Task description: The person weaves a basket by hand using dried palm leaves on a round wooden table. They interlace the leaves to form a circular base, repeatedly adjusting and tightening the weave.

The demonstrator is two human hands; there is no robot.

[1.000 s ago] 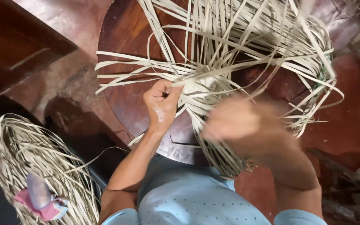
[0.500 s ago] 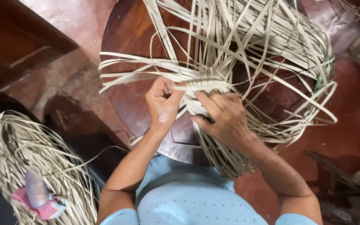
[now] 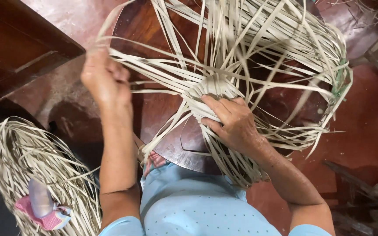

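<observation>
A woven piece [image 3: 213, 85] of flat, pale straw-coloured strips is laid on a round, dark, polished wooden table [image 3: 154, 109]. The strips are thin, ribbon-like and stiff, and a small, tightly plaited centre is formed where they cross. From that centre the loose ends are fanned outward in all directions, many being bent into long arcs on the far and right sides (a short green tie is seen at the right edge of the arcs).

The right hand [image 3: 232, 124] is laid flat on the near side of the woven centre, with the fingers [image 3: 217, 105] spread and pressed onto the strips; nothing is gripped. The woven centre lies directly under and just beyond the fingertips.

The left hand [image 3: 103, 81] is raised at the table's left edge, well apart from the centre. Its fingers are curled closed, and the ends of several long strips [image 3: 154, 65] run into the fist (the hand is blurred, so the exact grip cannot be told).

A second bundle of strips [image 3: 27, 161] is seen at lower left, with a pink cloth [image 3: 44, 218] lying on it.
</observation>
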